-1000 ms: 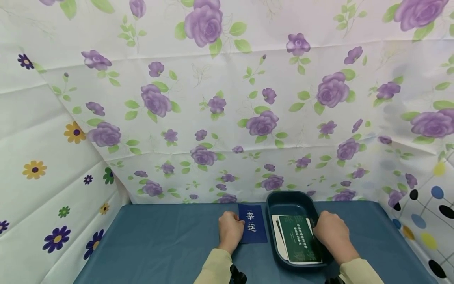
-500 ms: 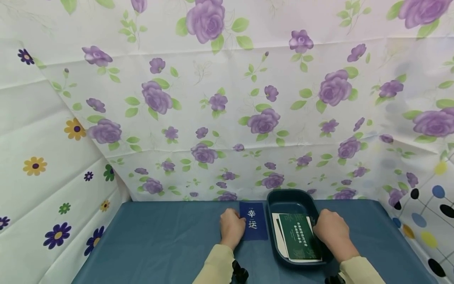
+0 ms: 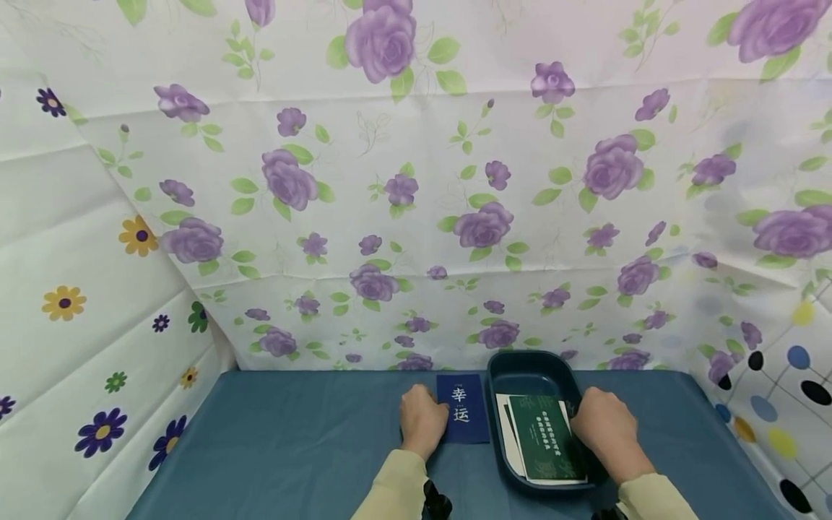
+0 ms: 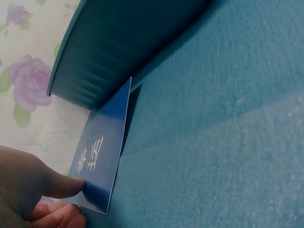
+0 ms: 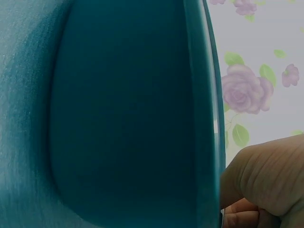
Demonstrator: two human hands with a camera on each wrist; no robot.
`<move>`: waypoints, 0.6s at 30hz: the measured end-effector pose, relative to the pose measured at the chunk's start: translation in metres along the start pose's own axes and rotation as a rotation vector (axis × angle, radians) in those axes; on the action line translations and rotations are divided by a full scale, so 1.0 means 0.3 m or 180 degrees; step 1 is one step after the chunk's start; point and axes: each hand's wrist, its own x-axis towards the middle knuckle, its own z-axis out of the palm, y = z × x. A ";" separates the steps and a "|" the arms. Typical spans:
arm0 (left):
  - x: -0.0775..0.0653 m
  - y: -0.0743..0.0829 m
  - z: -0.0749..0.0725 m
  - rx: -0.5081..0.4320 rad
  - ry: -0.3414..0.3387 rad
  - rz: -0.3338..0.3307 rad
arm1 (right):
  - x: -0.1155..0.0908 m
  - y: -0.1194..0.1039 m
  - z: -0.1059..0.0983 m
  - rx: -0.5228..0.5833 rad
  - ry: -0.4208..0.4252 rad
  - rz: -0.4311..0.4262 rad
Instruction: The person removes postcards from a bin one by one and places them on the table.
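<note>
Pinching the blue card (image 3: 464, 409) by its edge with the left grip (image 3: 423, 419). Pinching the tray (image 3: 536, 377) by its rim with the right grip (image 3: 604, 426), near the green card (image 3: 547, 438) inside.

The left hand (image 3: 422, 420) has free passage toward nine o'clock over the table (image 3: 305, 440); at three the card (image 3: 464, 409) and tray (image 3: 533, 384) block, at twelve the curtain (image 3: 416, 188)

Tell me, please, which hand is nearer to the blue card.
Left. The left hand pinches the blue card by its edge; the right hand grips the tray on its side away from the card.
</note>
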 end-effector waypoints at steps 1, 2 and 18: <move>0.001 -0.001 0.000 0.0002 -0.0007 -0.0002 | -0.001 -0.001 0.004 0.0011 0.0020 -0.0009; 0.001 -0.001 -0.001 0.0015 -0.0008 -0.0010 | -0.002 -0.002 0.008 0.0028 0.0042 -0.0018; -0.101 0.306 -0.063 -0.0080 -0.0073 0.0938 | -0.011 0.007 0.013 0.0088 0.0137 -0.0029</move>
